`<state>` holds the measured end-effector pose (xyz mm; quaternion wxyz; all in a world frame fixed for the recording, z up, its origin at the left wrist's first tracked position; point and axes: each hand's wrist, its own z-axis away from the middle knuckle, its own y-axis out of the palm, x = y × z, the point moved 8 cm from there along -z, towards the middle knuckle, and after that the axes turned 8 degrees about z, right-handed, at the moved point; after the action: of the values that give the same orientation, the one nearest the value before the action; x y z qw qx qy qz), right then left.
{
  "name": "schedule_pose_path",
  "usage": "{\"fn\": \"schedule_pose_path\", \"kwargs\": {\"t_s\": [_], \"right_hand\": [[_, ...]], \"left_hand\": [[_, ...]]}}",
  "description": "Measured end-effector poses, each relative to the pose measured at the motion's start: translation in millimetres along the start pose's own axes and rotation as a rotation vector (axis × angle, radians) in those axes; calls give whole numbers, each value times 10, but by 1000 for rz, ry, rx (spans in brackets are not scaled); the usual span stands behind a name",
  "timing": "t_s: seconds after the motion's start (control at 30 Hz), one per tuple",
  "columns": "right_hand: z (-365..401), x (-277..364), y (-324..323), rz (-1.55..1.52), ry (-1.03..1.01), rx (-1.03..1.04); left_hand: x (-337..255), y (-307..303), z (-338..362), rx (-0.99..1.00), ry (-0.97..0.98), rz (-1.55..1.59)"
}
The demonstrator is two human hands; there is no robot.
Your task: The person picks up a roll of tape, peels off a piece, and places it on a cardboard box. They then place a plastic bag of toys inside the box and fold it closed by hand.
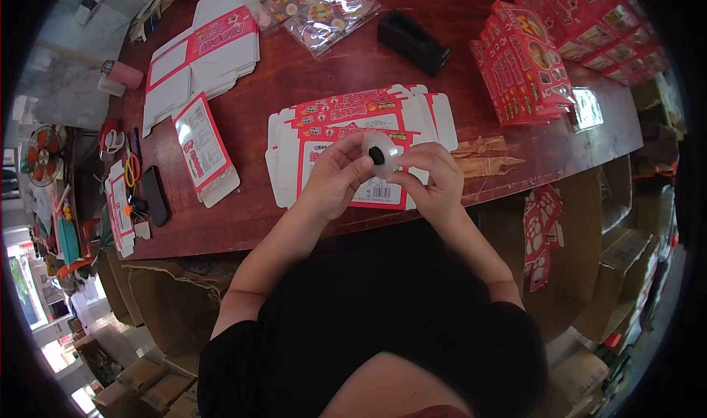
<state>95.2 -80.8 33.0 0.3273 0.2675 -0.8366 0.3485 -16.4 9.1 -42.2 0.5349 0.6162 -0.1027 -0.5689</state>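
Fingers nearly closed, your left hand (331, 186) pinches the tape roll (389, 145) above the flat cartons (381, 192); your right hand (440, 186) has its fingertips drawn in at the roll's edge, its grip impossible to tell. A loose pinch or uneven pull could twist the roll free.
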Motion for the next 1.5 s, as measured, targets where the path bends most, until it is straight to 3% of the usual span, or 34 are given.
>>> {"fn": "schedule_pose_path", "kwargs": {"t_s": [1.5], "right_hand": [[48,-120,25,-38,87,-23]], "left_hand": [[61,-19,-22,-5,8,40]]}}
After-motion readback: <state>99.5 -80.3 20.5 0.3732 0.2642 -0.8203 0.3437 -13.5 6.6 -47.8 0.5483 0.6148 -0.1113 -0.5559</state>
